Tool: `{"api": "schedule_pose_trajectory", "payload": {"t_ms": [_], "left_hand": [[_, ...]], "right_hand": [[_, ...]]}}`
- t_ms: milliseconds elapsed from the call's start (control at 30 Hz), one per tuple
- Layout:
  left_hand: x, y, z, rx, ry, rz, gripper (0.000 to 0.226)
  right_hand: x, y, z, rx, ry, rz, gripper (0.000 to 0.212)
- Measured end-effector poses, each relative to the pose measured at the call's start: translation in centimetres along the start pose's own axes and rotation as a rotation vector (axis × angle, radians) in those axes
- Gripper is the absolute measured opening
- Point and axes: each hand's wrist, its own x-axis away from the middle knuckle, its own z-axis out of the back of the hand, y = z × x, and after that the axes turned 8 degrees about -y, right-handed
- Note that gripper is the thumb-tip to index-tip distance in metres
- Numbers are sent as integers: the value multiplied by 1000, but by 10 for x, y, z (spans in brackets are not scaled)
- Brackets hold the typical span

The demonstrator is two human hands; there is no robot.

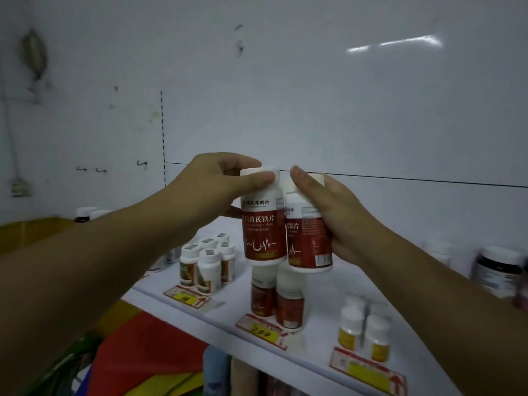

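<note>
Single head cam, wide-angle, faced forward and a bit down at the shelf (343, 287). Very close: forearms spanned from 8 and 4 o'clock to centre, where the left hand (217, 184) held the left bottle (264, 224) and the right hand (337, 212) the right bottle (310, 232). Wall (314, 95) filled the 12 o'clock half; shelf edge ran 8 to 5 o'clock.

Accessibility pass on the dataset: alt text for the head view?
A person holds two red-label pill bottles side by side over a white shelf: left grip pinches the left bottle by its cap, right grip wraps the right bottle. Two matching bottles stand just below, price tags and smaller bottles nearby.
</note>
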Motion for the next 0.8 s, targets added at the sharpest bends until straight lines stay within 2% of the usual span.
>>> {"api": "schedule_pose_trajectory", "payload": {"t_ms": [67, 167, 433, 667, 800], "left_hand": [[3, -8, 14, -7, -19, -22, 35], [-4, -15, 27, -4, -31, -53, 37], [-67, -41, 32, 143, 65, -73, 42], [-133, -78, 3, 149, -3, -14, 44], [-162, -99, -12, 101, -151, 65, 39]], "right_hand": [[-6, 2, -12, -78, 11, 4, 79], [-15, 3, -19, -139, 70, 34, 64], [-35, -10, 20, 286, 279, 25, 38], [-44, 6, 67, 446, 266, -89, 23], [-47, 34, 77, 568, 197, -234, 26]]}}
